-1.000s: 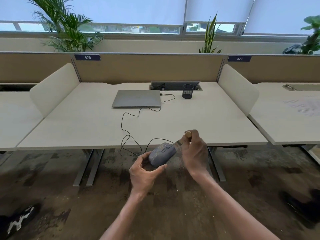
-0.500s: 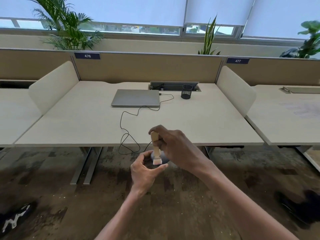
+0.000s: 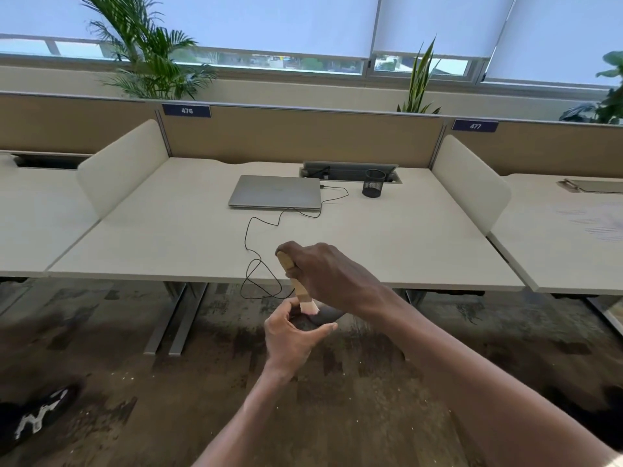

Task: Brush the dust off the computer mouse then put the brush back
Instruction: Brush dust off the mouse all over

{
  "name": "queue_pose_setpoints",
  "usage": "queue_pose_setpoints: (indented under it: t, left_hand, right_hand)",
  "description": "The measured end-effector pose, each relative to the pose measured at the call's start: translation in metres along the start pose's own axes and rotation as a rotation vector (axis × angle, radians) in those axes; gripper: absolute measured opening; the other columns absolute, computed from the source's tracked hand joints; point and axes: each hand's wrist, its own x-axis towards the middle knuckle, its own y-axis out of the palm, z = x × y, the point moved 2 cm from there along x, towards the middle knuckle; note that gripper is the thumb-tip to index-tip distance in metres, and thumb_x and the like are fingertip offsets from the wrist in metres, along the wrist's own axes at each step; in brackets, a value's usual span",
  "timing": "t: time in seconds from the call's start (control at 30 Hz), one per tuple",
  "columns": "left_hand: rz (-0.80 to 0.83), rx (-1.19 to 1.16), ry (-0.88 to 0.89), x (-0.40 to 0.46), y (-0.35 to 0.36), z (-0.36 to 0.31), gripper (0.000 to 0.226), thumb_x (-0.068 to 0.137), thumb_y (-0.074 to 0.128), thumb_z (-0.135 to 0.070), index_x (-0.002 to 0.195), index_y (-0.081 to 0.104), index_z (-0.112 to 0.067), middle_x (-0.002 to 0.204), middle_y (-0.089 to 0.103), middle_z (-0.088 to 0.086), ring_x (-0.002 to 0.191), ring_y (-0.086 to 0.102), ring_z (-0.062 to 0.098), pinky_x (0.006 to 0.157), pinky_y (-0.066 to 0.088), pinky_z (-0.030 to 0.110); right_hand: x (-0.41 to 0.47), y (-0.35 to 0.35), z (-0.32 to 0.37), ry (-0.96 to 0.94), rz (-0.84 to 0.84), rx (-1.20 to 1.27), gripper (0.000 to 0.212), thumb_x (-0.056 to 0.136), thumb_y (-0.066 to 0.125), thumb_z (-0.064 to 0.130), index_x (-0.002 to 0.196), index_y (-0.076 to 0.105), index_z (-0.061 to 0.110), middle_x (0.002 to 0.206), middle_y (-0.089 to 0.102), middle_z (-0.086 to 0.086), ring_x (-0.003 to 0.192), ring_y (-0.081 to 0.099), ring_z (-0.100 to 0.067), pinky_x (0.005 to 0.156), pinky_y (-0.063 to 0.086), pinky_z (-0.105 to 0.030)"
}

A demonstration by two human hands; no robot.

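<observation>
In front of the counter's near edge, out over the floor, the left hand cups the mouse with fingers and thumb curled round it. The right hand grips the wooden handle of the brush, its pale bristles pointing down and touching the top of the mouse. The mouse's black cable loops over the near edge and runs to the closed laptop near the counter's far edge. A black mesh cup stands just right of the laptop.
</observation>
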Motion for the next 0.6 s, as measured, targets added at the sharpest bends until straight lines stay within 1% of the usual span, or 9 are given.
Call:
queue_pose_setpoints:
  t: [0.1,0.13,0.2,0.27,0.3,0.4,0.43,0.5,0.6]
  left_hand:
    - [0.000,-0.002,0.015,-0.002,-0.001,0.003,0.054,0.052,0.101,-0.026,0.097,0.071,-0.017,0.095,0.075,-0.006,0.090,0.071,0.005,0.077,0.057,0.015]
    - [0.001,0.002,0.018,-0.003,-0.001,0.003,0.054,0.052,0.101,-0.027,0.096,0.071,-0.017,0.093,0.074,-0.007,0.089,0.071,0.005,0.076,0.057,0.015]
    - [-0.007,0.028,0.019,-0.001,-0.002,0.003,0.048,0.051,0.101,-0.031,0.084,0.067,-0.021,0.081,0.071,-0.009,0.078,0.068,0.005,0.065,0.054,0.014]
    - [-0.015,0.061,0.040,0.001,-0.003,0.000,0.047,0.051,0.100,-0.036,0.074,0.060,-0.027,0.071,0.066,-0.012,0.069,0.064,0.003,0.056,0.048,0.011]
    - [-0.013,0.070,0.049,0.001,-0.004,-0.001,0.048,0.052,0.100,-0.038,0.073,0.059,-0.027,0.071,0.065,-0.012,0.069,0.065,0.004,0.055,0.049,0.013]
    - [-0.004,0.057,0.061,0.003,-0.004,-0.002,0.050,0.053,0.099,-0.039,0.077,0.062,-0.016,0.073,0.068,-0.003,0.068,0.065,0.015,0.058,0.056,0.027]
    - [0.002,0.053,0.064,0.003,-0.004,-0.003,0.051,0.053,0.099,-0.039,0.080,0.064,-0.014,0.074,0.069,-0.001,0.068,0.065,0.016,0.059,0.057,0.029]
    - [0.011,0.046,0.063,0.003,-0.003,-0.004,0.052,0.053,0.098,-0.039,0.087,0.067,-0.013,0.080,0.071,-0.002,0.074,0.068,0.014,0.064,0.059,0.025]
    - [-0.003,0.038,0.065,0.004,-0.005,-0.004,0.054,0.053,0.099,-0.034,0.094,0.069,-0.014,0.089,0.073,-0.008,0.085,0.069,0.002,0.070,0.058,0.016]
  right_hand:
    - [0.005,0.000,-0.004,0.013,-0.044,0.004,0.023,0.095,0.062,0.003,0.117,0.054,0.006,0.083,0.073,-0.012,0.061,0.063,-0.022,0.049,0.053,-0.036]
    - [0.006,0.001,-0.004,0.020,-0.057,0.021,0.024,0.095,0.062,0.005,0.117,0.054,0.007,0.084,0.073,-0.013,0.064,0.067,-0.026,0.052,0.056,-0.040]
    - [0.009,0.002,-0.004,0.033,-0.062,0.054,0.026,0.095,0.063,0.009,0.119,0.054,0.010,0.084,0.072,-0.015,0.067,0.069,-0.030,0.056,0.058,-0.044]
    - [0.011,0.004,-0.001,0.037,-0.028,0.060,0.026,0.095,0.064,0.010,0.119,0.056,0.009,0.081,0.071,-0.015,0.063,0.066,-0.030,0.054,0.056,-0.043]
    - [0.013,0.005,-0.001,0.036,-0.006,0.050,0.025,0.095,0.064,0.010,0.119,0.057,0.008,0.080,0.070,-0.015,0.061,0.064,-0.029,0.052,0.055,-0.041]
    - [0.017,0.004,-0.005,0.043,-0.001,0.018,0.025,0.095,0.064,0.010,0.119,0.057,0.005,0.080,0.067,-0.012,0.060,0.061,-0.026,0.047,0.048,-0.030]
    - [0.019,0.004,-0.008,0.047,-0.010,0.018,0.023,0.095,0.065,0.010,0.116,0.058,0.005,0.080,0.068,-0.013,0.060,0.063,-0.027,0.048,0.050,-0.033]
    - [0.021,0.004,-0.012,0.062,-0.033,0.022,0.018,0.094,0.066,0.010,0.109,0.057,0.006,0.079,0.069,-0.016,0.062,0.065,-0.031,0.052,0.056,-0.045]
    - [0.024,0.005,-0.015,0.073,-0.071,0.042,0.020,0.093,0.066,0.012,0.109,0.056,0.007,0.078,0.069,-0.016,0.063,0.066,-0.034,0.055,0.056,-0.047]
